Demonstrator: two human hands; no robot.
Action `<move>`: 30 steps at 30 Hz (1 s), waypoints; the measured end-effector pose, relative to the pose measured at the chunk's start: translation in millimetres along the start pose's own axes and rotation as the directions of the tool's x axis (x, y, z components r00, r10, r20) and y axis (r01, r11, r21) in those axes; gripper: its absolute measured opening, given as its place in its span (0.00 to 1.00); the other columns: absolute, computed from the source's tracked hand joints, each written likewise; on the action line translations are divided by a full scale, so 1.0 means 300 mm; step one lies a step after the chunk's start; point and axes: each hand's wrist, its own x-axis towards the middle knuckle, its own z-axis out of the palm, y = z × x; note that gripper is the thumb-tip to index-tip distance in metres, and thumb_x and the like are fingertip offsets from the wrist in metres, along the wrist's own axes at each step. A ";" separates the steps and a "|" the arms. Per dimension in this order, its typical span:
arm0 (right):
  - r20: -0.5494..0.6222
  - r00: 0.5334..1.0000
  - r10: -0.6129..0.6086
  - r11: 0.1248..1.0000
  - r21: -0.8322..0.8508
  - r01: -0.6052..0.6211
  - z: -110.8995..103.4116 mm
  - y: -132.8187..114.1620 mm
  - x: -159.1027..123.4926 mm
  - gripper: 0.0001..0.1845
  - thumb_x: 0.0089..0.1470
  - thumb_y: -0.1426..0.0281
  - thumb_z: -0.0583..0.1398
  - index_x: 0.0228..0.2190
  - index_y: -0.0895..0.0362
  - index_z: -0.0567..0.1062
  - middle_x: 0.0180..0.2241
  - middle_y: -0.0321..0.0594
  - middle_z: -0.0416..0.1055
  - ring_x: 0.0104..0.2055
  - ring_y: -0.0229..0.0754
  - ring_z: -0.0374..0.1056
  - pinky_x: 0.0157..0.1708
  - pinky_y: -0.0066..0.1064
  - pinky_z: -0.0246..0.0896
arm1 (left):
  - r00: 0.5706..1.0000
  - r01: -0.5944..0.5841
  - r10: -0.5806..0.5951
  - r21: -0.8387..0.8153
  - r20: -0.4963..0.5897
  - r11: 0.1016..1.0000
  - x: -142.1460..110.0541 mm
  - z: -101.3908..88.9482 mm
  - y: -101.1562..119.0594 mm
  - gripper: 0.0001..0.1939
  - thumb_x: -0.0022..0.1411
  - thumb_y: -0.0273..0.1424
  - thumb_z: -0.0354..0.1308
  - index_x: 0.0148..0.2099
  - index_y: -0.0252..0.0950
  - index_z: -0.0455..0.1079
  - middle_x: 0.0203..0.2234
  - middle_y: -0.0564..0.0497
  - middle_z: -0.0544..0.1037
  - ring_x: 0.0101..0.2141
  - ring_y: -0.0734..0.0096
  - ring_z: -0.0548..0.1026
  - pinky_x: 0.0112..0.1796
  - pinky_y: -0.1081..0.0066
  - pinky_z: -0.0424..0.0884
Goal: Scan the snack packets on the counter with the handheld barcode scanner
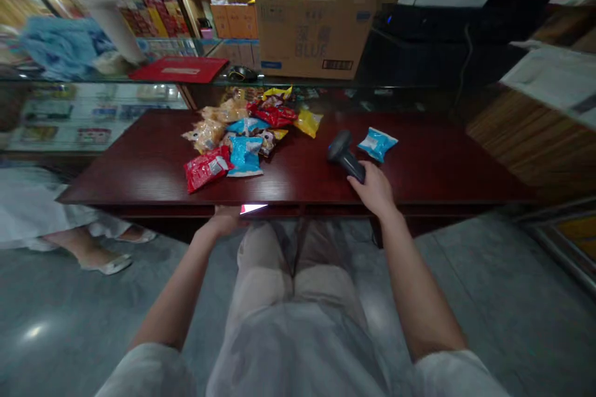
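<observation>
Right hand [372, 189] grips black barcode scanner [344, 155] above dark red counter [139, 167], just beside blue snack pkt [377, 144]. Left hand [224, 219] at counter's front edge, fingers hidden, can't tell if open; snack pile [237, 139] mid-counter.

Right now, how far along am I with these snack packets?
Done, apparently: one blue packet lies apart from the others. In hand: your right hand holds a barcode scanner just beside it. Left to do: the heap of red, blue and yellow snack packets on the dark red counter.
</observation>
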 end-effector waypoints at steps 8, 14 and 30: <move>-0.034 0.997 0.070 0.788 0.615 -0.035 0.075 -0.222 -0.348 0.28 0.56 0.56 0.63 0.54 0.53 0.66 0.51 0.47 0.71 0.54 0.51 0.69 0.57 0.46 0.63 | 0.881 -0.459 0.274 -0.837 -0.386 0.296 -0.236 0.147 0.386 0.36 0.66 0.46 0.57 0.70 0.40 0.54 0.65 0.38 0.64 0.64 0.54 0.64 0.64 0.53 0.59; 0.045 0.996 0.078 0.662 0.745 -0.086 0.201 -0.282 -0.549 0.26 0.56 0.59 0.63 0.53 0.50 0.62 0.53 0.47 0.68 0.55 0.48 0.68 0.55 0.43 0.66 | 0.921 -0.371 0.013 -0.887 -0.389 -0.275 -0.175 0.094 0.608 0.29 0.58 0.50 0.65 0.55 0.37 0.71 0.54 0.41 0.77 0.57 0.55 0.73 0.61 0.57 0.64; -0.260 0.838 0.480 0.858 0.339 -0.387 -0.090 0.195 0.208 0.34 0.51 0.64 0.64 0.56 0.62 0.62 0.57 0.61 0.66 0.58 0.54 0.67 0.59 0.47 0.61 | 0.900 -0.338 0.125 -0.850 -0.417 -0.403 -0.162 0.023 0.650 0.20 0.60 0.48 0.63 0.37 0.36 0.65 0.26 0.56 0.71 0.19 0.81 0.67 0.22 0.75 0.63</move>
